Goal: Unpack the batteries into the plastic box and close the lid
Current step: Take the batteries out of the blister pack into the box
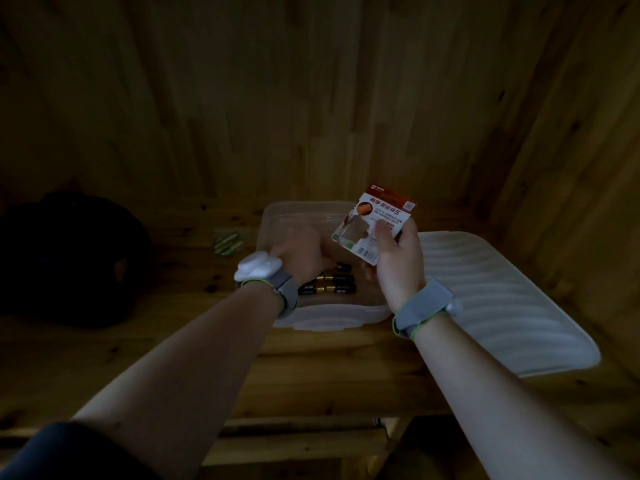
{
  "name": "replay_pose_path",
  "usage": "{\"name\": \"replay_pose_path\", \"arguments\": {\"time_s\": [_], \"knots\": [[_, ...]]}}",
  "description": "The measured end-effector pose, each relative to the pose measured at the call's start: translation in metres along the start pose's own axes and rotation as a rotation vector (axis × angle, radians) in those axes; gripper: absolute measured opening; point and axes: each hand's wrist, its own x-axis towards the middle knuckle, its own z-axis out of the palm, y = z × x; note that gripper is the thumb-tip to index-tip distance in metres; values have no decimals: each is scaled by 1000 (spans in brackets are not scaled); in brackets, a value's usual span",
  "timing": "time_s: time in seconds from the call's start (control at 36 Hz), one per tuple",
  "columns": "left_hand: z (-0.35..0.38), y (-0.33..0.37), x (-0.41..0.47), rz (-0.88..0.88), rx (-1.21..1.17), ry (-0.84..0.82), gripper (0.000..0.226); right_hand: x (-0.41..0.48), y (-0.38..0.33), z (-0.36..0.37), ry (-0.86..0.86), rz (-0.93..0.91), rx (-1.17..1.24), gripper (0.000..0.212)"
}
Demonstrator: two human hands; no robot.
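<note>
Mid-unpacking: the right hand (398,261) has its grip pinching the blister pack (375,223); the left hand (298,252) is over batteries (332,284) inside the plastic box (277,216), grip unreadable. Next, probably: drop the pack, fetch the green batteries (227,242).

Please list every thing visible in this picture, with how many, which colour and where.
plastic box: one, clear, on the table centre, open.
lid: one, whitish, ribbed, on the table right of the box.
black batteries: at least three, black with gold, lying inside the box.
blister pack: one, red and white card, held above the box.
green batteries: a small bunch, count unclear, on the table left of the box.
dark object: one, black, far left, kind unclear.
table: one, wooden.
left hand: inside the box, by the black batteries; fingers hidden.
right hand: grips the blister pack.
</note>
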Motion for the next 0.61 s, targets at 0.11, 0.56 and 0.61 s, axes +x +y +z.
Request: {"name": "replay_pose_path", "arguments": {"time_s": [0.11, 0.56, 0.61], "knots": [[0, 0, 0, -13, 4, -49, 27, 0, 1, 0, 2, 7, -3, 21], [-25, -4, -2, -73, -144, 90, 27, 1, 3, 2, -36, -28, -47, 20], [-27, -4, -7, -58, -243, 97, 25, 0, 3, 2, -48, -25, -68, 20]]}}
